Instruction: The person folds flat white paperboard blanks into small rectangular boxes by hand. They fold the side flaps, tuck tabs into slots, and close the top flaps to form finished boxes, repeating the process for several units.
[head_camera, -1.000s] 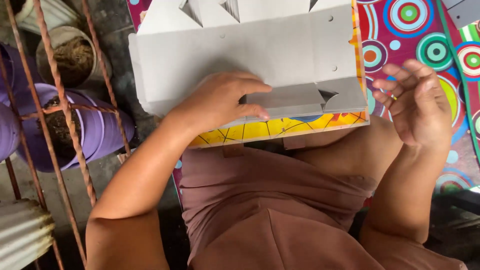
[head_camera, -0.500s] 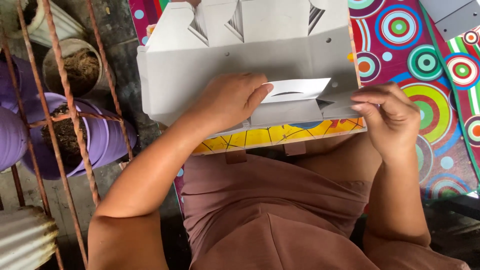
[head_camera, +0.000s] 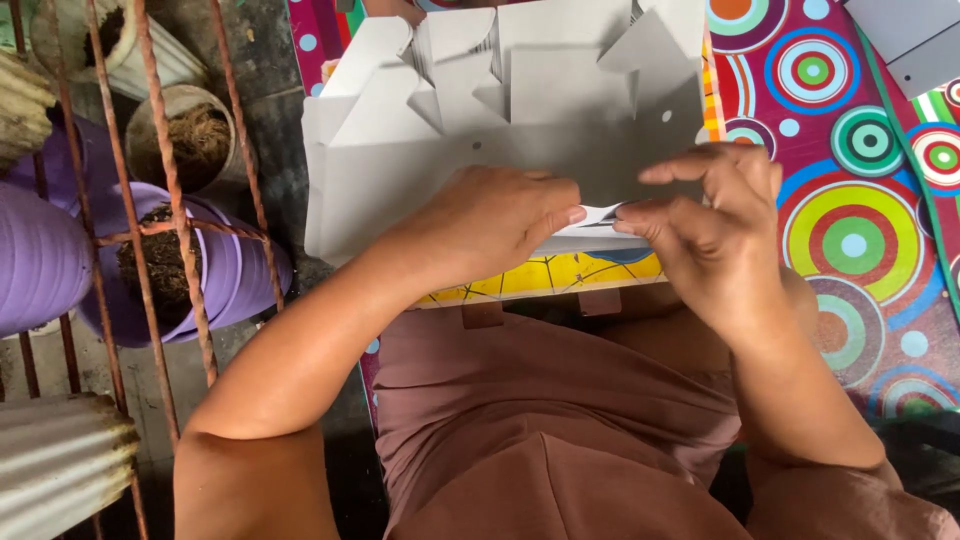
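A large grey die-cut cardboard sheet (head_camera: 500, 130) with several folded-up flaps lies across my lap, over a yellow printed board (head_camera: 540, 275). My left hand (head_camera: 490, 215) rests on the sheet's near edge and pinches a small white flap (head_camera: 598, 215) with thumb and forefinger. From the other side my right hand (head_camera: 715, 225) pinches the same flap, its other fingers spread. The two hands' fingertips nearly touch at the flap.
A bright mat with coloured circles (head_camera: 850, 220) covers the floor on the right. More grey cardboard (head_camera: 910, 40) lies at the top right. A rusty metal grille (head_camera: 170, 200) stands at the left, with purple plant pots (head_camera: 220, 270) and soil-filled pots (head_camera: 195, 140) behind it.
My right hand came in from the right side to the sheet's near edge and took hold of the white flap. The flaps on the far side of the sheet now stand higher.
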